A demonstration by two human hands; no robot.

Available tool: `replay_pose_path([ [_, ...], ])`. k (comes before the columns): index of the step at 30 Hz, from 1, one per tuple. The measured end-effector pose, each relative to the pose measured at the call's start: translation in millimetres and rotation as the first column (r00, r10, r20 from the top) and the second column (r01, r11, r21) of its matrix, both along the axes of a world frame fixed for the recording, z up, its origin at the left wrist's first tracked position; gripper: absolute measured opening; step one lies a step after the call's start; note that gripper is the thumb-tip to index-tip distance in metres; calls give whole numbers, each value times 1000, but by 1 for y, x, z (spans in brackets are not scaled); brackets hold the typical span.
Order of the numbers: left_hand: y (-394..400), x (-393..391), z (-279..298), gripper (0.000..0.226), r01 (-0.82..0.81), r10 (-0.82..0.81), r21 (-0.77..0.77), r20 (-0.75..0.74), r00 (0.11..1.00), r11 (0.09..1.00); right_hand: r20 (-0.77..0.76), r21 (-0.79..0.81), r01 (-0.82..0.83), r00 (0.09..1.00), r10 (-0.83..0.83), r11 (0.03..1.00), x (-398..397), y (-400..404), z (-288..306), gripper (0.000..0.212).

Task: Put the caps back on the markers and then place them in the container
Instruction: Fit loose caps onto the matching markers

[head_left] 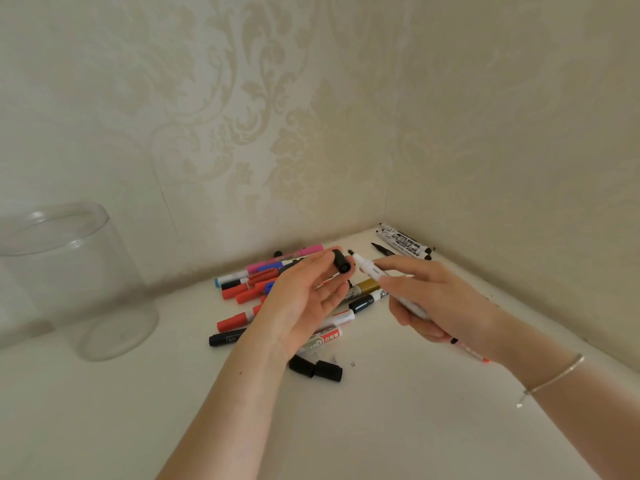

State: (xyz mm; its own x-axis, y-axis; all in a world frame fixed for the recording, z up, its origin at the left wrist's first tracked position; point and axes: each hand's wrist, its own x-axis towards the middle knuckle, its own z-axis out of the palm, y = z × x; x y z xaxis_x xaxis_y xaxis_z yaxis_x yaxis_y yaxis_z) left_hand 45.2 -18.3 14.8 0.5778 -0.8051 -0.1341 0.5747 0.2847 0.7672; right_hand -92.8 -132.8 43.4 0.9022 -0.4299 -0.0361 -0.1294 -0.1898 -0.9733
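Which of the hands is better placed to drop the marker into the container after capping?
Probably the left hand: the clear container stands on its side. But the right hand grips the white marker, while the left pinches the black cap, so a handover would be needed.

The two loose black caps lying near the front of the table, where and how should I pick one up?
Take the right-hand black plastic cap across its short round barrel, coming from above with thumb and finger on its near and far sides. It lies flat on the white table, touching the other black cap at one end, so its ends are poor holds.
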Motion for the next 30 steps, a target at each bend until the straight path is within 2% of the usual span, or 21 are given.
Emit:
replay_pose_path([
  [3,-1,-2,0,24,-16,16,-3,-38,999,1000,-4,-94,-24,1000,23,995,0,3,-1,28],
  [5,-1,-3,-1,26,-24,24,0,-13,1000,1000,-3,-168,-19,1000,18,986,-1,3,-2,30],
  [6,-1,-4,-1,26,-37,36,17,46,998,999,7,-198,-3,1000,4,980,-1,3,-2,30],
  [7,-1,-5,-2,25,-75,63,64,172,983,995,25,-220,21,1000,-16,975,-2,2,-2,30],
  [8,-1,-6,-3,25,-152,99,127,351,931,980,45,-240,48,998,-38,970,-3,1,-2,30],
  [10,0,-5,-3,24,-345,150,172,665,732,922,62,-311,87,996,-71,946,-5,-4,-2,29],
  [12,3,-5,-1,23,-409,152,126,798,583,904,39,-387,79,997,-69,919,-7,-6,0,29],
  [15,6,-4,2,25,-451,115,90,906,407,888,0,-437,56,998,-62,898,-9,-7,1,29],
  [19,6,-4,6,26,-482,86,17,978,190,876,-25,-486,47,997,-67,873,-7,-7,-2,31],
  [22,4,-1,5,24,-472,48,-28,998,30,881,-51,-512,35,996,-71,858,-7,-5,-4,31],
  [25,4,3,3,24,-444,-34,-33,989,-143,895,-120,-617,-2,989,-91,787,-8,-5,-5,30],
  [27,4,5,2,24,-405,-103,26,980,-168,914,-179,-702,-48,977,-112,711,-10,-5,-6,29],
  [30,5,6,4,23,-335,-234,201,970,-60,921,-223,-760,-81,964,-142,645,-12,-4,-5,22],
])
